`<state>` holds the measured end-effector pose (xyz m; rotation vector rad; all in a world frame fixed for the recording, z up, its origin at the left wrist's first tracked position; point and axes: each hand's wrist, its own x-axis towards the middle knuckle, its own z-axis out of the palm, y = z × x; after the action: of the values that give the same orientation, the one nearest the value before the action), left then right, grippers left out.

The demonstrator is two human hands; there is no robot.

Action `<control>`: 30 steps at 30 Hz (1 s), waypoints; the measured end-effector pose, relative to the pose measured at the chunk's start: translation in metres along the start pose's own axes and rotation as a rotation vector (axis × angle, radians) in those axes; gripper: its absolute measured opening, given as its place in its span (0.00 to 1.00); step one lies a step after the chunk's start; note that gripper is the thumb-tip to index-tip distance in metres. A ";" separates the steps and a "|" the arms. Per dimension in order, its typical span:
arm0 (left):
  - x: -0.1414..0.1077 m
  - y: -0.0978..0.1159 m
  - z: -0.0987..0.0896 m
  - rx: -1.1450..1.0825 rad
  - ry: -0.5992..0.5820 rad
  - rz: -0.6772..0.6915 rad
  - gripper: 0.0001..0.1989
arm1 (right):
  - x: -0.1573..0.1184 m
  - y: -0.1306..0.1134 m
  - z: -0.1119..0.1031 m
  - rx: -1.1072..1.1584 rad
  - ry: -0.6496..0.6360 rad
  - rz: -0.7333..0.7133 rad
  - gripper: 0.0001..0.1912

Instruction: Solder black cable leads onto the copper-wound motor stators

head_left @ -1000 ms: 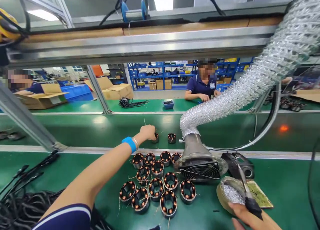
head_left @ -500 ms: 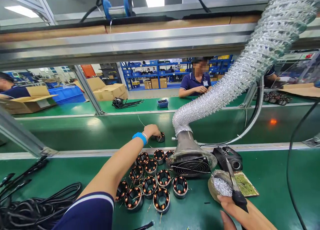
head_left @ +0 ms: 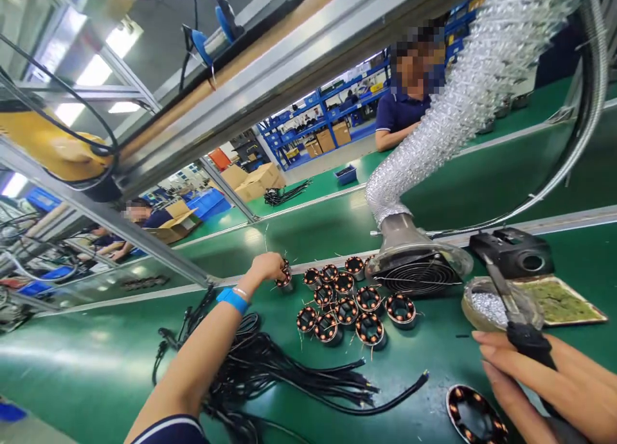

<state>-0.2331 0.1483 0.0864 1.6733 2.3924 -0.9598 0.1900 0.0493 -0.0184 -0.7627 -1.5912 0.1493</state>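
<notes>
My left hand (head_left: 268, 266), with a blue wristband, grips a copper-wound motor stator (head_left: 285, 277) near the back rail; its fingers partly cover it. Several more stators (head_left: 346, 310) with thin wire ends stand grouped to the right of that hand. My right hand (head_left: 535, 373) is closed around the dark handle of a soldering iron (head_left: 523, 331). The iron's tip points up and away, above a round tub (head_left: 489, 308) of silvery bits. Another stator (head_left: 475, 418) lies at the front edge of view, just left of my right hand.
A fume extractor fan (head_left: 419, 275) on a silver flexible duct (head_left: 453, 103) stands behind the stators. Black cables (head_left: 289, 367) lie in front. A yellow-green sponge pad (head_left: 563, 299) and a black holder (head_left: 513, 251) are at right. A co-worker (head_left: 405, 110) sits across the line.
My view has tilted and swung left. My left hand has brought its stator from the green strip beyond the rail to the near bench. The right hand still holds the iron.
</notes>
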 end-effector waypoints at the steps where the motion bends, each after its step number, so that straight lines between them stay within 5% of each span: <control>1: -0.010 0.001 0.008 -0.001 -0.003 0.013 0.14 | 0.003 -0.004 0.005 0.006 -0.006 -0.014 0.06; 7: -0.060 0.022 0.022 -0.109 0.092 0.146 0.17 | 0.015 -0.019 0.000 -0.120 -0.133 -0.137 0.05; 10: -0.103 0.043 0.018 -0.283 0.303 0.093 0.23 | 0.016 -0.020 -0.011 -0.171 -0.208 -0.236 0.10; 12: -0.139 0.070 0.024 -0.523 0.390 0.286 0.19 | 0.016 -0.022 -0.014 -0.157 -0.235 -0.246 0.11; 14: -0.172 0.107 0.038 -0.655 0.307 0.599 0.14 | 0.014 -0.025 -0.015 -0.131 -0.257 -0.237 0.11; 16: -0.191 0.146 0.056 -0.644 0.261 0.769 0.18 | 0.012 -0.025 -0.014 -0.097 -0.279 -0.237 0.11; 20: -0.188 0.192 0.079 -0.576 0.274 0.742 0.12 | 0.008 -0.024 -0.014 -0.048 -0.316 -0.244 0.11; 23: -0.183 0.189 0.079 -0.598 0.286 0.733 0.06 | 0.008 -0.027 -0.012 -0.011 -0.322 -0.203 0.11; 30: -0.208 0.162 0.055 -1.121 0.225 0.964 0.11 | 0.006 -0.050 -0.008 0.285 -0.362 0.085 0.12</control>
<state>-0.0244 -0.0181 0.0512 1.9454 1.2747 0.6151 0.1782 0.0117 0.0140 -0.6017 -1.8266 0.5913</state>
